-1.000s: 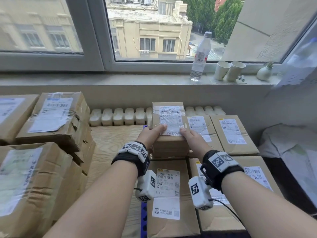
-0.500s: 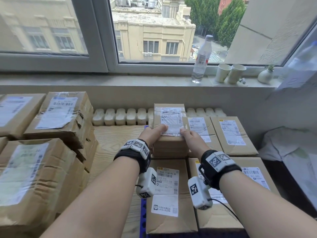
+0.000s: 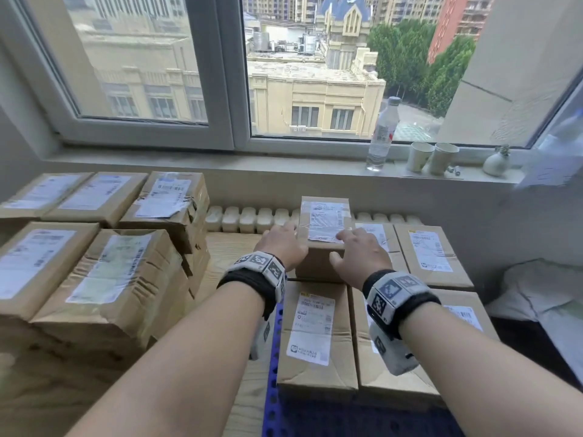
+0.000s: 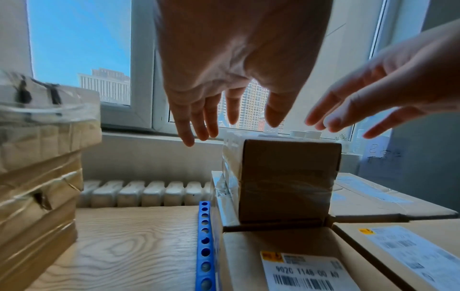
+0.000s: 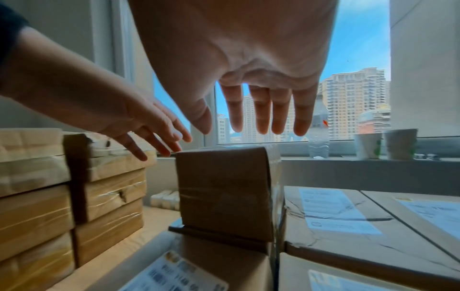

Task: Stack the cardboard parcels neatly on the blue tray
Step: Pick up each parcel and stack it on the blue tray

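Observation:
A small taped cardboard parcel [image 3: 325, 228] with a white label stands on top of the flat parcels that fill the blue tray [image 3: 273, 357], at the tray's back left. My left hand [image 3: 282, 244] hovers at its left near corner with fingers straight and spread. My right hand [image 3: 356, 250] hovers over its right near corner, also spread. In the left wrist view the left hand's fingers [image 4: 196, 122] hang above the parcel [image 4: 286, 181] without touching it. In the right wrist view the right hand's fingers [image 5: 259, 118] are likewise clear of the parcel [image 5: 224, 193]. Neither hand holds anything.
Several labelled parcels [image 3: 315, 335] lie flat on the tray as a lower layer. Stacks of more parcels [image 3: 110, 279] stand on the wooden table [image 3: 227, 247] at the left. A water bottle [image 3: 381, 134], two paper cups [image 3: 432, 157] and a small vase [image 3: 497, 160] are on the windowsill.
Both hands have let go of the small top parcel and lifted slightly off it, fingers now spread. The parcel stays where it was. My head view has tilted up.

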Demonstrator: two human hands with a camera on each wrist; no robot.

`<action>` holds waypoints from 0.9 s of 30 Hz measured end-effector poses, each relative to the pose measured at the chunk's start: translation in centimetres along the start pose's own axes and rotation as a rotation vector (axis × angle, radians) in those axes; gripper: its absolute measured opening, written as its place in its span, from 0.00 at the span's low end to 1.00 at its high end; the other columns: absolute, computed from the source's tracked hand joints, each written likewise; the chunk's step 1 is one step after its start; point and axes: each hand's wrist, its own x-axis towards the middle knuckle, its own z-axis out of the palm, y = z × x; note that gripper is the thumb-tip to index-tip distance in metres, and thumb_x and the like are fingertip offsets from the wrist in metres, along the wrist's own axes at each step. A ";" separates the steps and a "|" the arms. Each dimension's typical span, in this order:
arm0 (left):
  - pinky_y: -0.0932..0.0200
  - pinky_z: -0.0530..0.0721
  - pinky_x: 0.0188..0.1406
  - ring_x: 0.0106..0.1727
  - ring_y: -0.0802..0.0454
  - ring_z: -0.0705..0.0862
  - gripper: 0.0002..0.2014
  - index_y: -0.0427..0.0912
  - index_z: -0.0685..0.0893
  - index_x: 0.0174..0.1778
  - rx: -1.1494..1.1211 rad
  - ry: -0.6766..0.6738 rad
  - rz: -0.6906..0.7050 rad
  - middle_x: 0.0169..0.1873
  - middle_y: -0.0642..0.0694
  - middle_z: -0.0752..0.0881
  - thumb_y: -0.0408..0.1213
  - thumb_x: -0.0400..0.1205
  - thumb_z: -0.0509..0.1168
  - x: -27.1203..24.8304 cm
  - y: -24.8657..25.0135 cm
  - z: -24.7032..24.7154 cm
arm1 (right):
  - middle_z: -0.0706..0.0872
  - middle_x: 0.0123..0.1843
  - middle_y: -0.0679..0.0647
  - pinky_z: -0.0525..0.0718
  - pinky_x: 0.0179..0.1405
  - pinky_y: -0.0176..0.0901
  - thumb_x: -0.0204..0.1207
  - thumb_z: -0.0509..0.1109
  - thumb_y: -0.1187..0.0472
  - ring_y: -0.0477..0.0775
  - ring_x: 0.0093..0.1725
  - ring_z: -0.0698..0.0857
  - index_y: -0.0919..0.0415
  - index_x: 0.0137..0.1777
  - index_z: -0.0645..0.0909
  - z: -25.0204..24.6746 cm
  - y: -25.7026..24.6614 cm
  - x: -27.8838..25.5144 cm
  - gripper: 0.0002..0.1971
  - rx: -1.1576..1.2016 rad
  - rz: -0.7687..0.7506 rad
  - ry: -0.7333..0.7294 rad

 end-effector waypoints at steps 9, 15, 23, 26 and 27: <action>0.44 0.76 0.70 0.72 0.43 0.75 0.23 0.44 0.72 0.76 0.036 0.129 -0.048 0.74 0.42 0.75 0.38 0.84 0.56 -7.9 -3.1 -3.0 | 0.83 0.62 0.54 0.82 0.59 0.52 0.81 0.62 0.48 0.56 0.62 0.81 0.55 0.65 0.80 -0.3 -4.3 -5.0 0.18 -0.036 -0.152 -0.022; 0.48 0.79 0.66 0.67 0.44 0.79 0.17 0.46 0.79 0.69 0.036 0.260 -0.058 0.68 0.44 0.81 0.38 0.85 0.56 -12.7 -5.8 -7.2 | 0.86 0.61 0.53 0.82 0.57 0.50 0.80 0.61 0.49 0.55 0.58 0.83 0.55 0.65 0.82 -1.1 -9.5 -7.5 0.18 -0.032 -0.243 -0.032; 0.49 0.80 0.63 0.65 0.44 0.80 0.16 0.46 0.81 0.67 0.029 0.379 -0.117 0.66 0.43 0.82 0.39 0.85 0.55 -17.5 -12.2 -12.7 | 0.86 0.61 0.53 0.81 0.53 0.48 0.80 0.62 0.49 0.54 0.59 0.83 0.54 0.63 0.82 -0.4 -18.3 -10.4 0.16 -0.042 -0.346 -0.019; 0.48 0.80 0.63 0.64 0.44 0.80 0.16 0.47 0.81 0.67 0.028 0.402 -0.136 0.64 0.43 0.83 0.41 0.86 0.56 -19.1 -15.1 -15.0 | 0.86 0.60 0.53 0.80 0.51 0.46 0.82 0.62 0.48 0.54 0.57 0.83 0.55 0.63 0.83 0.3 -22.3 -11.5 0.16 -0.024 -0.372 -0.015; 0.48 0.81 0.63 0.64 0.44 0.80 0.16 0.48 0.81 0.67 0.018 0.406 -0.141 0.64 0.44 0.83 0.41 0.85 0.56 -19.5 -16.4 -15.9 | 0.87 0.60 0.54 0.80 0.50 0.46 0.82 0.62 0.48 0.54 0.56 0.83 0.55 0.62 0.83 0.6 -23.8 -11.8 0.17 -0.015 -0.382 -0.009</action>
